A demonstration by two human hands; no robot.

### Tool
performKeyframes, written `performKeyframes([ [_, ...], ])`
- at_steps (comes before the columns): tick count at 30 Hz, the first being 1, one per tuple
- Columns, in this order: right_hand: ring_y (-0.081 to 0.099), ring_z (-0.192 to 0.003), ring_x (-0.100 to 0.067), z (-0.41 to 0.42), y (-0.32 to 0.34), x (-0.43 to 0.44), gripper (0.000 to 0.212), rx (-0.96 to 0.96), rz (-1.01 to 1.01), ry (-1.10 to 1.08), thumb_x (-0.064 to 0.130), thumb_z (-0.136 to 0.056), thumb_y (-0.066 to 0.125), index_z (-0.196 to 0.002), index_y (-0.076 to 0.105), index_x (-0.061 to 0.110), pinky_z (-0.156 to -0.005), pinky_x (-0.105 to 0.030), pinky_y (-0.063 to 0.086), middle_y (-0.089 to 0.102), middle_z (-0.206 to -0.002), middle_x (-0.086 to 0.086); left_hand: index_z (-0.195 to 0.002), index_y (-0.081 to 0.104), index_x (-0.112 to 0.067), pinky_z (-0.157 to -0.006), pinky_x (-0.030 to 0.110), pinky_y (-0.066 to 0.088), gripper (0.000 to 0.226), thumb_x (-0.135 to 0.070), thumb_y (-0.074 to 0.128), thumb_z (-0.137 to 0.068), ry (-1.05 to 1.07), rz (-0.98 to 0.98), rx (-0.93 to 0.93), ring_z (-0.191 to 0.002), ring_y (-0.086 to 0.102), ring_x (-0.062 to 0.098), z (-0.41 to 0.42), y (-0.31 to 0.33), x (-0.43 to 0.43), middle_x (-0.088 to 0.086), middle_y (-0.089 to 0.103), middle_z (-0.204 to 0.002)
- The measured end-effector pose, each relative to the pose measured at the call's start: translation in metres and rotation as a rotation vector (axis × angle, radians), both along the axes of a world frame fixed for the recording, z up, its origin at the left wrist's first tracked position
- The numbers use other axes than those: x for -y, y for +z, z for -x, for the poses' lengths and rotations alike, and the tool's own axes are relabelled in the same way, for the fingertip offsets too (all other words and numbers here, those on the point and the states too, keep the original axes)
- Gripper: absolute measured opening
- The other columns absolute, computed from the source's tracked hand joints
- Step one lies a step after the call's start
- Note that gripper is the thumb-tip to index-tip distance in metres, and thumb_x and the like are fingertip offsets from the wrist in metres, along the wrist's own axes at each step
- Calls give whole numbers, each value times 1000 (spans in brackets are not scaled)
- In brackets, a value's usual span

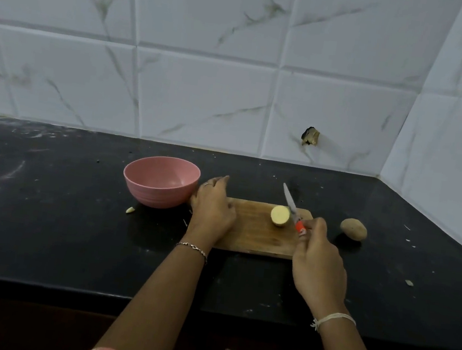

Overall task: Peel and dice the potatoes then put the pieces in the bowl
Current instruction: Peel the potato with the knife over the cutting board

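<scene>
On the left of the black bench (45, 210) stands the pink bowl (160, 182); the part of its inside that shows holds no pieces. Just beside it the left hand (212, 207) lies over the left end of the wooden board (257, 236), fingers bent down. Whether they grasp something, I cannot tell. A sideways push from this hand could knock the bowl away. On the board lies the cut potato (280, 215), pale face toward the camera. Nobody holds it, so it may roll under the blade. The right hand (319, 261) grasps the orange handle of the knife (290, 200), its tip pointing up and away, just beside the potato. An unpeeled potato (353, 229) waits on the bench right of the board, near the knife hand's path.
</scene>
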State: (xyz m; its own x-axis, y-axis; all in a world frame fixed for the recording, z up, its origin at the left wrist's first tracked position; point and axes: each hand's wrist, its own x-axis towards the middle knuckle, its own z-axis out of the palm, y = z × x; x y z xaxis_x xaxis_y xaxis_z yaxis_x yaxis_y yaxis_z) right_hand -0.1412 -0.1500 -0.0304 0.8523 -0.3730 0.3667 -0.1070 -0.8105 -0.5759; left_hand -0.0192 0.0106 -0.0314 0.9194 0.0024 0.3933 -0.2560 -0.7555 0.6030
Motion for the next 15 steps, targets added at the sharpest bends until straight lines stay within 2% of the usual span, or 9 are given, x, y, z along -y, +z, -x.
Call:
performKeyframes([
  [4,55,-63,-12,0,2,4,4,-1,-116,-19,28,-104,36,-106,38,30,-48,-29,32,57,-75,2,-142,46,-23,-113,31,29,61,-28,69,-86,-237,-1,87,-138,37,17,8,4,20,-1,46,-146],
  [7,51,-63,-8,-1,3,7,4,-23,-118,-23,27,-104,35,-104,37,30,-48,-28,30,56,-76,4,-145,41,-27,-117,42,26,70,-43,71,-84,-364,-133,31,-142,30,19,6,5,37,-2,41,-150],
  [11,49,-63,-5,-1,3,8,4,-33,-123,-26,25,-104,36,-105,37,29,-48,-26,29,54,-76,6,-149,35,-27,-118,43,22,71,-39,69,-87,-481,-302,-145,-145,24,24,-3,14,49,2,37,-153],
  [13,49,-63,-5,-1,4,8,5,-37,-122,-21,25,-104,36,-106,37,29,-48,-25,29,55,-77,6,-145,42,-27,-116,44,28,64,-38,69,-88,-487,-329,-167,-140,31,25,-4,18,53,3,43,-148],
  [15,48,-63,-4,-1,3,9,5,-41,-121,-19,25,-104,36,-106,37,30,-48,-24,28,55,-78,7,-138,49,-24,-105,37,42,59,-35,72,-85,-485,-285,-159,-127,47,21,-3,19,54,3,53,-137],
])
